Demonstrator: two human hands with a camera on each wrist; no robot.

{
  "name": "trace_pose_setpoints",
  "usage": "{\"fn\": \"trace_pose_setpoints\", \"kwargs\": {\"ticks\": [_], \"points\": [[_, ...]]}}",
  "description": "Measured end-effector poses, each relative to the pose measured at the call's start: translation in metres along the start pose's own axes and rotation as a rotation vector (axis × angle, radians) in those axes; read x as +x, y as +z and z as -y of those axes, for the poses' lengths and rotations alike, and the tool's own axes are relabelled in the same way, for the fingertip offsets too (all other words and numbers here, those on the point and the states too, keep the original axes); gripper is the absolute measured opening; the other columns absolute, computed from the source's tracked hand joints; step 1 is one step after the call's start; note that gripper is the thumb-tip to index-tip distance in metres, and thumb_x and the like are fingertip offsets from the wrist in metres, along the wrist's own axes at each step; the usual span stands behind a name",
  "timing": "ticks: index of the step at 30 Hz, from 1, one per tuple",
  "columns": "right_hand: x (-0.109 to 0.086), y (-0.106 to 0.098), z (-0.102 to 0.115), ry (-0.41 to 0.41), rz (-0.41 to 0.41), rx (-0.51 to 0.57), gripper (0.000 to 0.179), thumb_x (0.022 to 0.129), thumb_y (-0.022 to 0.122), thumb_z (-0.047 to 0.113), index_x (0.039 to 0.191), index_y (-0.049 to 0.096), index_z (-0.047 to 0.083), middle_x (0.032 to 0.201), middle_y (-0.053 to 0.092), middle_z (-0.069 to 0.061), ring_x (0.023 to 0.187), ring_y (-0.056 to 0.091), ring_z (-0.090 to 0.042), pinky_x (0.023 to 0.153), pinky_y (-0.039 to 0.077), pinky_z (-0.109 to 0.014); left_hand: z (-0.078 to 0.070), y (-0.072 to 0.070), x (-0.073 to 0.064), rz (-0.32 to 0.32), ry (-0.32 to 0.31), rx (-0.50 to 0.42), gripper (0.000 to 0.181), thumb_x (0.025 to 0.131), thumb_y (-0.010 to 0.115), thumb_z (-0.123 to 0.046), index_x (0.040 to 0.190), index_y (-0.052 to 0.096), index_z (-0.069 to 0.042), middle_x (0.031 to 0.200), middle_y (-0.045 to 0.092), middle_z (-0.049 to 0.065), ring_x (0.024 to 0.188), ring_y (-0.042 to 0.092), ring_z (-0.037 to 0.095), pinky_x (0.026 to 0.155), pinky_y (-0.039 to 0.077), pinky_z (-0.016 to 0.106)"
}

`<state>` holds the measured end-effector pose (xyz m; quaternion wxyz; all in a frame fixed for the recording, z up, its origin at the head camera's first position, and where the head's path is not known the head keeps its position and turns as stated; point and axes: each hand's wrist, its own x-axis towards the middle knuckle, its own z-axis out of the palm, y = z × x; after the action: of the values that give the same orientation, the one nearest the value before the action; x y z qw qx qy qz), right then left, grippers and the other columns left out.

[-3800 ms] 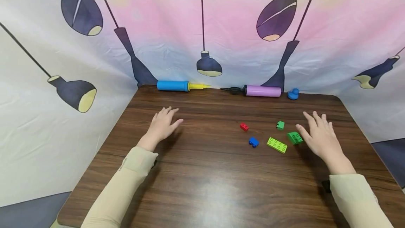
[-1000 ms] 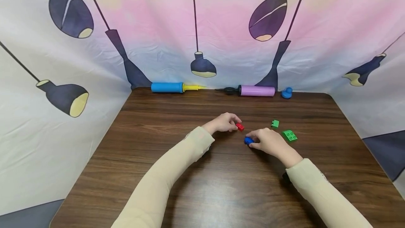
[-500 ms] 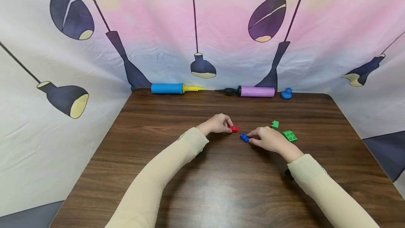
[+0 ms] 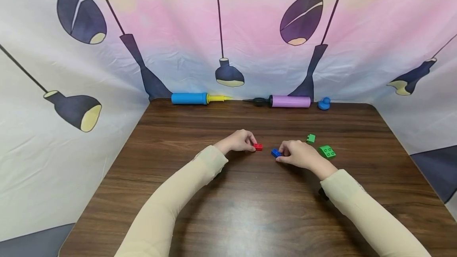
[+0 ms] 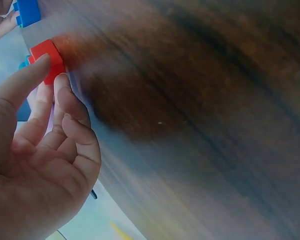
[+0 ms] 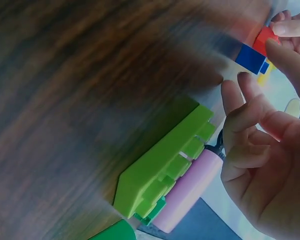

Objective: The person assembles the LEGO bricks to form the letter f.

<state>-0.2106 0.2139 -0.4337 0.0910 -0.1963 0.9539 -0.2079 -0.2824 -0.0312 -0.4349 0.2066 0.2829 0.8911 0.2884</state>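
My left hand point(image 4: 240, 141) pinches a small red toy brick point(image 4: 258, 146) at its left end, close over the table. In the left wrist view the thumb lies across the red brick point(image 5: 49, 62), with fingertips at its other side. To the right, my right hand point(image 4: 298, 154) holds a small blue toy brick point(image 4: 275, 152) between thumb and forefinger. The right wrist view has the blue brick point(image 6: 251, 58) between those fingertips. A lime-green long brick point(image 6: 162, 160) lies beside the right hand there; in the head view that hand and arm hide it.
Right of the right hand lie a small green brick point(image 4: 311, 138) and a larger green brick point(image 4: 327, 152). A blue-and-yellow hand pump point(image 4: 191, 98), a purple hand pump point(image 4: 290, 101) and a blue rubber duck point(image 4: 324, 103) line the back edge of the brown wooden table point(image 4: 228, 209).
Both hands came in from the sides, open, to the bricks. The left hand has drawn the red brick leftward; the blue brick has shifted slightly back and left, its studs now up.
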Motion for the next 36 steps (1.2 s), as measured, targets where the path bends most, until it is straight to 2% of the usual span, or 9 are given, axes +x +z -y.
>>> {"fn": "trace_pose_setpoints", "kwargs": {"ticks": [9, 15, 18, 25, 29, 36], "points": [[0.007, 0.004, -0.001, 0.01, -0.005, 0.01, 0.014, 0.091, 0.069, 0.025, 0.097, 0.066, 0.013, 0.071, 0.057, 0.006, 0.061, 0.05, -0.012, 0.057, 0.043, -0.03, 0.006, 0.002, -0.005, 0.011, 0.002, -0.094, 0.022, 0.085, 0.076, -0.013, 0.103, 0.066, -0.006, 0.071, 0.062, 0.002, 0.057, 0.052, 0.01, 0.058, 0.043, 0.023], [0.014, -0.001, 0.001, 0.025, -0.052, 0.15, 0.015, 0.092, 0.067, 0.025, 0.102, 0.068, 0.014, 0.081, 0.063, 0.005, 0.067, 0.054, -0.014, 0.063, 0.047, -0.032, 0.007, -0.001, -0.008, 0.002, -0.041, -0.226, 0.024, 0.085, 0.075, -0.01, 0.107, 0.067, -0.003, 0.077, 0.067, 0.004, 0.063, 0.056, 0.015, 0.06, 0.046, 0.025], [0.018, -0.002, 0.002, 0.029, -0.062, 0.221, 0.017, 0.092, 0.068, 0.026, 0.103, 0.068, 0.014, 0.086, 0.065, 0.003, 0.069, 0.054, -0.015, 0.063, 0.047, -0.033, 0.006, -0.003, -0.009, -0.007, -0.065, -0.255, 0.025, 0.084, 0.075, -0.009, 0.107, 0.068, -0.003, 0.078, 0.068, 0.004, 0.065, 0.057, 0.017, 0.061, 0.046, 0.025], [0.026, -0.001, 0.001, -0.001, -0.073, 0.343, 0.017, 0.089, 0.072, 0.027, 0.099, 0.071, 0.014, 0.095, 0.068, 0.0, 0.081, 0.057, -0.018, 0.069, 0.046, -0.035, 0.005, -0.001, -0.009, -0.02, -0.099, -0.303, 0.025, 0.083, 0.077, -0.008, 0.107, 0.07, -0.002, 0.082, 0.071, 0.004, 0.069, 0.06, 0.013, 0.064, 0.047, 0.024], [0.03, 0.001, -0.001, 0.0, -0.064, 0.425, 0.017, 0.087, 0.073, 0.026, 0.098, 0.07, 0.013, 0.097, 0.068, -0.001, 0.081, 0.058, -0.019, 0.07, 0.047, -0.035, 0.003, 0.001, -0.007, -0.022, -0.101, -0.309, 0.025, 0.082, 0.077, -0.008, 0.105, 0.071, -0.001, 0.082, 0.07, 0.005, 0.068, 0.059, 0.012, 0.064, 0.048, 0.024], [0.035, 0.002, -0.003, -0.002, -0.016, 0.51, 0.026, 0.092, 0.068, 0.025, 0.114, 0.068, 0.011, 0.095, 0.068, -0.003, 0.075, 0.057, -0.021, 0.066, 0.048, -0.035, 0.001, 0.003, -0.005, -0.034, -0.1, -0.283, 0.023, 0.081, 0.078, -0.008, 0.103, 0.072, -0.002, 0.079, 0.069, 0.004, 0.065, 0.056, 0.011, 0.06, 0.046, 0.023]]}}
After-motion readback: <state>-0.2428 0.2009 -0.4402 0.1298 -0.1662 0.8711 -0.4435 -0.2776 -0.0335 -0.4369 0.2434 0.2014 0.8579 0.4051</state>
